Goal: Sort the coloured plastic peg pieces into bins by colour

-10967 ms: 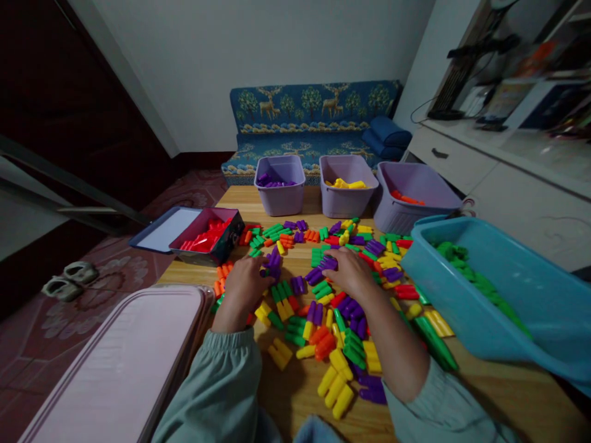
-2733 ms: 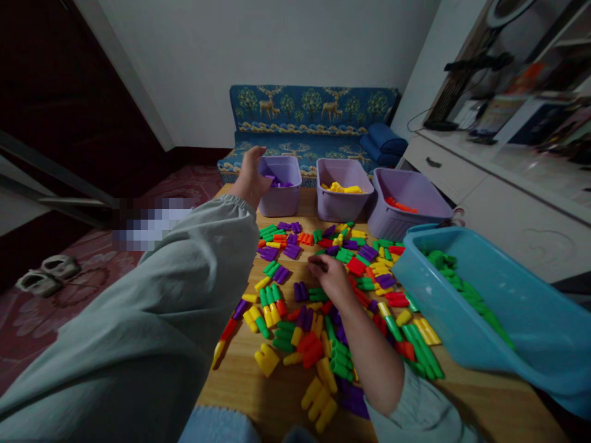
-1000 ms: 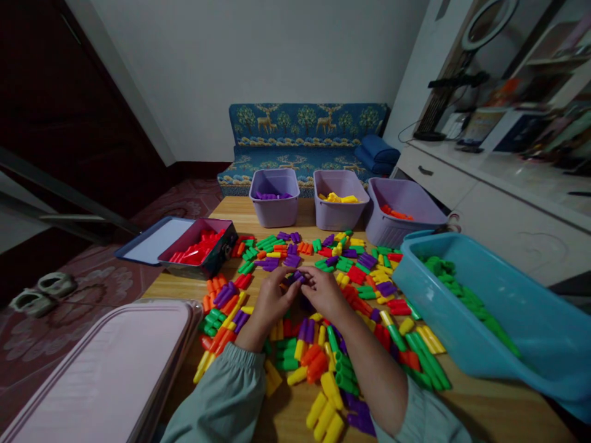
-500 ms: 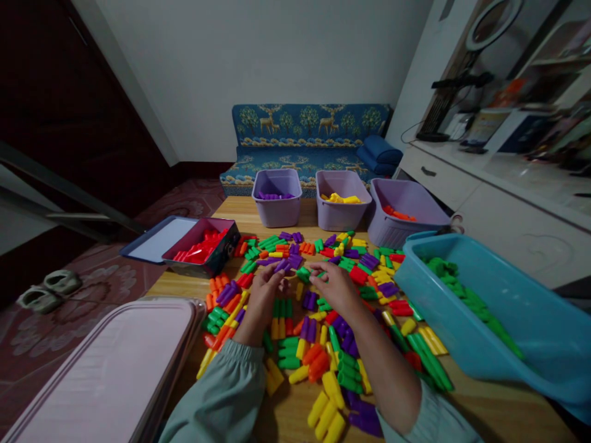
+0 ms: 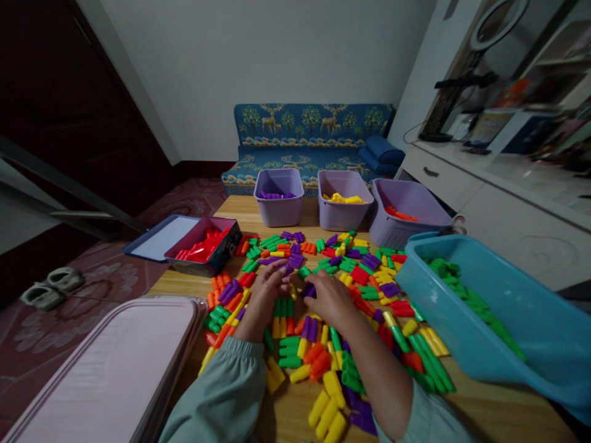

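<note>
Plainly, a crowded counter (image 5: 235,209) — the blue tub (image 5: 429,304) hems the right of the frame, while lower centre probably offers moving room.
Mid-frame, the left hand (image 5: 266,292) curls its fingers, hold unclear; the right hand's (image 5: 330,299) bend around a purple piece (image 5: 308,291), grip uncertain — likely light, stiff, slick plastic, best pinched across its sides.

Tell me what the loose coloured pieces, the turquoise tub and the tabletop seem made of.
Loose coloured pieces: likely hard moulded plastic, fairly shiny; bright even colours and small highlights.
Turquoise tub: probably plastic too, smooth, with a rounded rim.
Tabletop: pale wood or wood-look laminate; grain lines show, but leave which open.
</note>
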Motion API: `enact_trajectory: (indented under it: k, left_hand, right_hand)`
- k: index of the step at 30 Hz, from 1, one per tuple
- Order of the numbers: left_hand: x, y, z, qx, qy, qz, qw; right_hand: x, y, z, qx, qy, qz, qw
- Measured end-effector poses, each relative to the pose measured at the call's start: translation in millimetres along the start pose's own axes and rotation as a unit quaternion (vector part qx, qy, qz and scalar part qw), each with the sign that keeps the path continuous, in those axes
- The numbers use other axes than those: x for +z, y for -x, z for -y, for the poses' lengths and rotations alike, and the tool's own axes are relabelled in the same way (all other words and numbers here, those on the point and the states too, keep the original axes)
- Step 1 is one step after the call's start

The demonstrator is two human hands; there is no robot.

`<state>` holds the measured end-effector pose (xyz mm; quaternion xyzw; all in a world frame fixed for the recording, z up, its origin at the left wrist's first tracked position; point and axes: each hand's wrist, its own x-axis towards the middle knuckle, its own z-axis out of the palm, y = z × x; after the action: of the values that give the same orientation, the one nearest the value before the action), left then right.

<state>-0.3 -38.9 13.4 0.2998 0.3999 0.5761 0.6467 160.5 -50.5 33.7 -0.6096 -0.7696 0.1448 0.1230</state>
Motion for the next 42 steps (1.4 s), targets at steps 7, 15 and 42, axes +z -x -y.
enact_trajectory:
  k: [7,15,42]
  left_hand:
    - [3.8,3,2,-0.012,-0.093,0.047,0.994]
    - [4.8,0,8,-0.005,-0.102,0.037,0.994]
    - [-1.1,-6,12,-0.005,-0.085,-0.012,0.996]
  right_hand:
    - [11,-10,1,-0.054,-0.262,-0.155,0.951]
    - [11,-10,5,-0.129,-0.359,-0.150,0.912]
    - [2,-12,-39,0.005,-0.034,-0.141,0.989]
